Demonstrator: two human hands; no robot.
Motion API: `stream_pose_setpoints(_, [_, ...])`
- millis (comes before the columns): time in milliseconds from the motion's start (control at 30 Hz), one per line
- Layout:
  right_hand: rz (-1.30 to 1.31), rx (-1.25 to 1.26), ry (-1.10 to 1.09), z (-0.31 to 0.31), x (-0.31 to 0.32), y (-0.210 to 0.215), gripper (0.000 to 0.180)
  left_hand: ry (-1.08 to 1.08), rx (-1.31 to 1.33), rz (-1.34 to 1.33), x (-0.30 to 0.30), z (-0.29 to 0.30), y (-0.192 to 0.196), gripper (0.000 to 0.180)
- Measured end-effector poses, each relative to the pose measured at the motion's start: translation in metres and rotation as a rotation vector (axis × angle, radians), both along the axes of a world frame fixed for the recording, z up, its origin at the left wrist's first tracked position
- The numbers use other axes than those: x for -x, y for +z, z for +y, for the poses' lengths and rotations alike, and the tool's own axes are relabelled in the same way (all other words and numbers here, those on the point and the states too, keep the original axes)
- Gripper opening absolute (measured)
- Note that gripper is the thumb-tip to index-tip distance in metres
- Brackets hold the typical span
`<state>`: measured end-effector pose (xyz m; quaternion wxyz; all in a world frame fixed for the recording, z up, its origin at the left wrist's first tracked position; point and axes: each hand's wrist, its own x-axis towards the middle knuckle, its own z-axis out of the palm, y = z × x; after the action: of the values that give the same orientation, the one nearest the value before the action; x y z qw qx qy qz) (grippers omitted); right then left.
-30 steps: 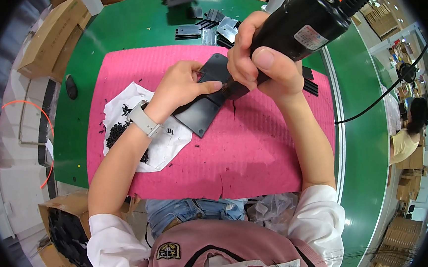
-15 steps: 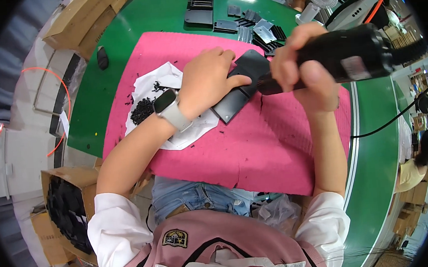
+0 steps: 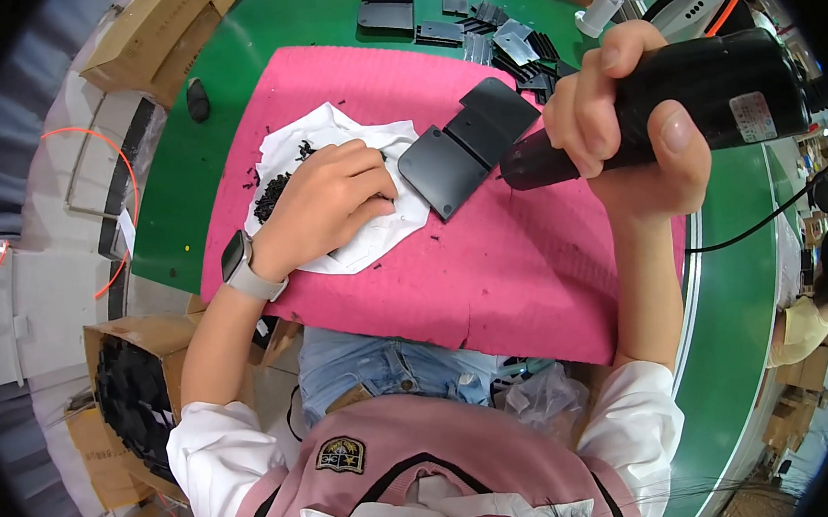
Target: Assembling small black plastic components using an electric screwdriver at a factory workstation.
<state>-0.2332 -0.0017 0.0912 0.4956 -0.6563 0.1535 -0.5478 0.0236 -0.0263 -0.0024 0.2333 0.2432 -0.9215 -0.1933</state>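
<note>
Black plate [image 3: 452, 163] lies right of left hand [image 3: 331, 202].

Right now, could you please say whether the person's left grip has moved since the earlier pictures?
Yes: against the pink mat, the left grip has moved leftward and toward the person, off the black panel, over the white sheet.

On the mat [image 3: 521, 280], we are observing 1 panel [image 3: 484, 136] overlapping the right edge of the sheet [image 3: 389, 244] bearing screws [image 3: 270, 199].
</note>
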Motion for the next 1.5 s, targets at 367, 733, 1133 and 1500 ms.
stream_pose_setpoints(367, [-0.086,-0.002,0.076,-0.001,0.001,0.001,0.044,0.350,-0.199,0.275,-0.008,-0.001,0.000,0.016])
stream_pose_setpoints(733, [-0.289,-0.018,0.141,0.007,0.002,0.003,0.047,0.277,-0.856,0.709,0.021,0.018,0.012,0.011])
stream_pose_setpoints(1133, [-0.421,-0.065,0.181,0.008,0.005,0.002,0.044,-0.003,-1.153,0.795,0.046,0.030,0.018,0.011])
stream_pose_setpoints(1500, [-0.517,-0.099,0.074,-0.005,-0.004,0.000,0.038,-0.038,-1.131,0.848,0.050,0.019,0.020,0.026])
